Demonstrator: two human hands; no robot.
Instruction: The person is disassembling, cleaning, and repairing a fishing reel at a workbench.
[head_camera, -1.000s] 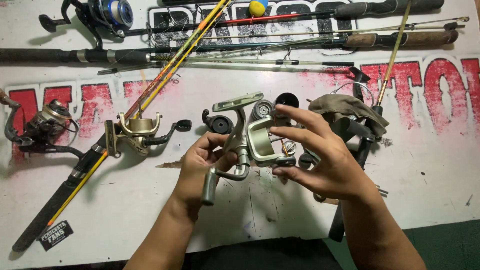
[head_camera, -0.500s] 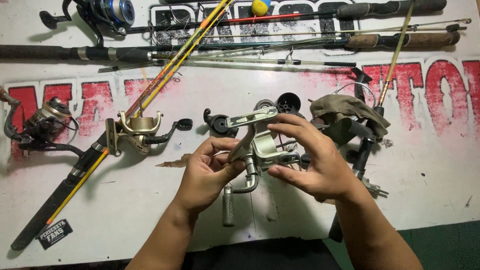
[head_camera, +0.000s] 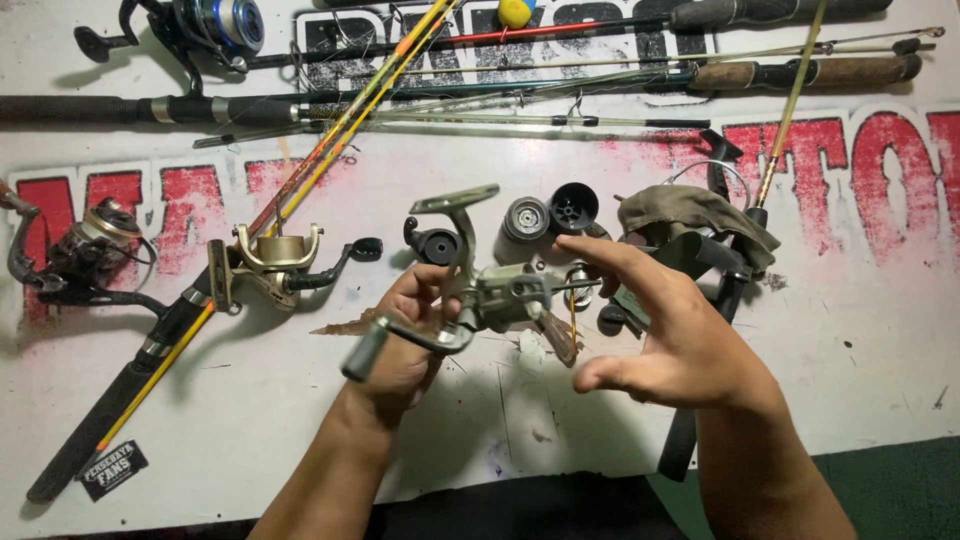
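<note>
My left hand (head_camera: 405, 340) grips a grey-green spinning reel body (head_camera: 505, 295) above the white tabletop (head_camera: 250, 420). Its foot (head_camera: 455, 200) points up and away, and its crank handle (head_camera: 385, 340) sticks out low to the left, blurred. My right hand (head_camera: 665, 340) hovers just right of the reel with fingers spread, holding nothing. Loose reel parts lie on the table behind the reel: a black knob (head_camera: 435, 243), a grey spool (head_camera: 526, 218) and a black cup (head_camera: 574, 206).
Several fishing rods (head_camera: 500, 110) lie across the back of the table. A gold reel (head_camera: 275, 262) sits on a yellow-and-black rod at left, a dark reel (head_camera: 80, 255) at far left, a blue reel (head_camera: 225, 25) at top left. An olive cloth (head_camera: 690, 215) lies at right.
My right hand has let go of the reel and moved off to the right, fingers spreading. The reel has turned in my left hand, and the crank has swung from pointing down to pointing left.
</note>
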